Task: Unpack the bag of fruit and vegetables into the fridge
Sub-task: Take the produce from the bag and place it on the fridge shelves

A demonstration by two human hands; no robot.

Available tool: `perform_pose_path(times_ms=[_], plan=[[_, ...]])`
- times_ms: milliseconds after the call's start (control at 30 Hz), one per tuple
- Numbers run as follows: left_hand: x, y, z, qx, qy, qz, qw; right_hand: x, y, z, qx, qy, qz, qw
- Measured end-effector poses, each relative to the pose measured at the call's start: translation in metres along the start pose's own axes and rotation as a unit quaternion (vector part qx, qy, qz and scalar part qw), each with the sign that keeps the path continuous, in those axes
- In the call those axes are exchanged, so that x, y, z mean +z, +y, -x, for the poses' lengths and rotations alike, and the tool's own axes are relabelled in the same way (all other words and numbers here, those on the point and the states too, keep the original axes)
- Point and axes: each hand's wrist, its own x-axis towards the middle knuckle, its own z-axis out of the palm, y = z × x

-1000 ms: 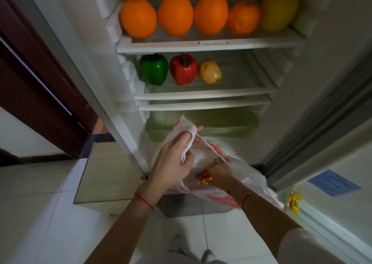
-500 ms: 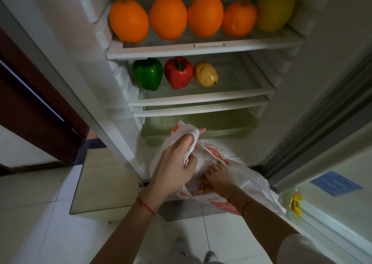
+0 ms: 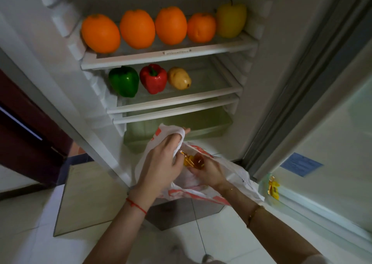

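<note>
Left hand (image 3: pixel 161 163) grips bag (image 3: pixel 237 175) rim w/ fingers clenched. Right hand (image 3: pixel 209 172), just beside it at bag mouth, pinches an amber item (image 3: pixel 194 160). Fridge (image 3: pixel 171 59) shelves above both hands.

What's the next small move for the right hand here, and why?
Probably lift the right hand clear of the bag and up toward the middle shelf. It already grips a yellow-orange item at the bag's mouth, the left hand holds the bag open, and that shelf has bare space right of the potato.
</note>
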Motion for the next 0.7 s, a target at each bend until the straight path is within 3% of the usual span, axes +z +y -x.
perform_pose_path(times_ms=[233,400,533,700], plan=[[-0.001,0.020,-0.008,-0.003,0.096,-0.104,0.990,-0.061,-0.024,0.014,-0.033,0.194,-0.086,0.977],[-0.006,0.034,-0.005,-0.045,0.152,-0.131,0.979,-0.096,-0.024,0.022,-0.010,0.194,-0.118,0.974],[-0.003,0.038,-0.001,-0.047,0.120,-0.111,0.986,-0.109,-0.020,0.030,0.011,0.201,-0.110,0.973],[0.005,0.046,0.005,0.013,0.088,-0.092,0.992,-0.116,-0.019,0.053,0.028,0.232,-0.123,0.964]])
